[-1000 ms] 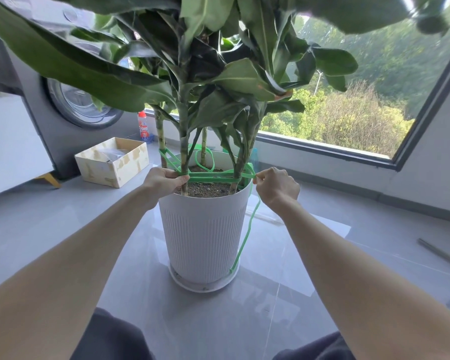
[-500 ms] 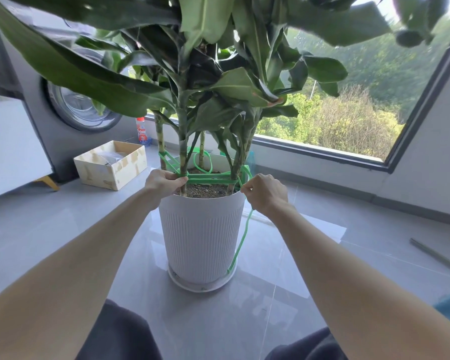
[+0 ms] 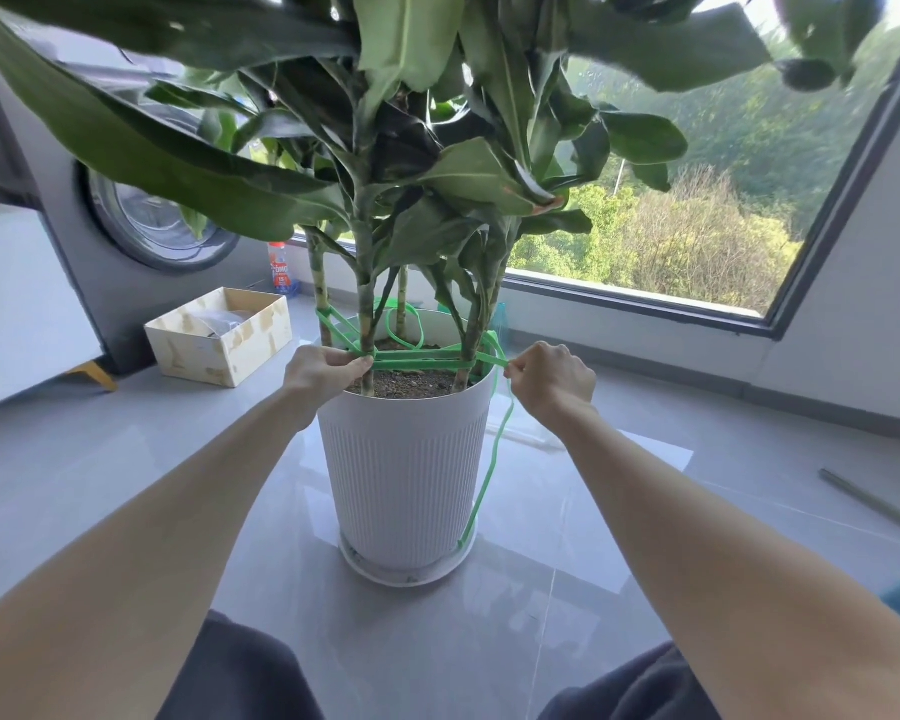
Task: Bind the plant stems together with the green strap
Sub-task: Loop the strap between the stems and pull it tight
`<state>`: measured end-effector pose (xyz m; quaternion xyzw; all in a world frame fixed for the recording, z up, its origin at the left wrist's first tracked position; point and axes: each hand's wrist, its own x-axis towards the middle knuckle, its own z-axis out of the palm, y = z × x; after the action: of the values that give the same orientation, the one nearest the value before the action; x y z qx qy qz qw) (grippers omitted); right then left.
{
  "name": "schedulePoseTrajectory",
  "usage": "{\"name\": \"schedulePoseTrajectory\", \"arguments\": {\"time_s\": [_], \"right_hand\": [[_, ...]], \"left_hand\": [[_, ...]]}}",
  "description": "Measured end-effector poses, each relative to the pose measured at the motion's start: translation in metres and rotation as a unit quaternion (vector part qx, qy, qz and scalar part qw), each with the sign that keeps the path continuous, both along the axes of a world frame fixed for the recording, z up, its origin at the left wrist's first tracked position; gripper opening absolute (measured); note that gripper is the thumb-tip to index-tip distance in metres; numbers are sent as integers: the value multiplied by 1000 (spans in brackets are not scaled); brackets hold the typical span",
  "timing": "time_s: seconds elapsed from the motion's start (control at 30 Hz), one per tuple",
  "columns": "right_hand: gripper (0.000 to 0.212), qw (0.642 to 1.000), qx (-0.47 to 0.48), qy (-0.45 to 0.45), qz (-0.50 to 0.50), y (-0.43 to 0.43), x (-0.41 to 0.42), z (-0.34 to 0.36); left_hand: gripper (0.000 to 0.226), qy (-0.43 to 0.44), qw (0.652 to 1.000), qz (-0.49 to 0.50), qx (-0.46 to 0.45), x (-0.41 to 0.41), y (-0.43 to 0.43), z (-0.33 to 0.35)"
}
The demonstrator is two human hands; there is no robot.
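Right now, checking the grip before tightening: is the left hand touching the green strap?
Touching. The head view shows the left hand pinching the green strap beside the front stem.

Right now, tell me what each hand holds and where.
The left hand pinches the green strap at the front stem; right hand pinches it by the rim of the pot, above the hanging tail.

pot point(image 3: 404, 470) centre, on saucer point(image 3: 401, 575), on floor point(image 3: 126, 459) | stems point(image 3: 366, 324) in pot, strap point(image 3: 417, 362) around them above the soil, its tail down the pot's right side | left hand point(image 3: 319, 368) on strap at left rim, right hand point(image 3: 554, 379) at right rim | box point(image 3: 230, 350) left of pot, washing machine point(image 3: 100, 293) behind box | window point(image 3: 671, 226) behind, right
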<state>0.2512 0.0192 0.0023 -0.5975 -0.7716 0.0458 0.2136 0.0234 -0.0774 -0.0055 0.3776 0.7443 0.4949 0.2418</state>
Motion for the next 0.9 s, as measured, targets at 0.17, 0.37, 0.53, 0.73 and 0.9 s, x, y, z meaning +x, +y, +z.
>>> {"name": "schedulePoseTrajectory", "arguments": {"time_s": [0.17, 0.37, 0.53, 0.73, 0.9], "right_hand": [[23, 999, -26, 25, -8, 14, -5, -2], [25, 999, -4, 24, -23, 26, -10, 0], [24, 999, -3, 26, -33, 31, -15, 3], [25, 998, -9, 38, -43, 39, -22, 4], [27, 997, -50, 52, -34, 39, -19, -11]], "left_hand": [[18, 0, 1000, 1, 12, 1, 0, 0], [26, -23, 999, 14, 23, -3, 3, -4], [21, -47, 999, 13, 23, -7, 7, -7], [29, -35, 999, 7, 23, -9, 8, -9], [23, -51, 998, -3, 36, -13, 11, -11]]}}
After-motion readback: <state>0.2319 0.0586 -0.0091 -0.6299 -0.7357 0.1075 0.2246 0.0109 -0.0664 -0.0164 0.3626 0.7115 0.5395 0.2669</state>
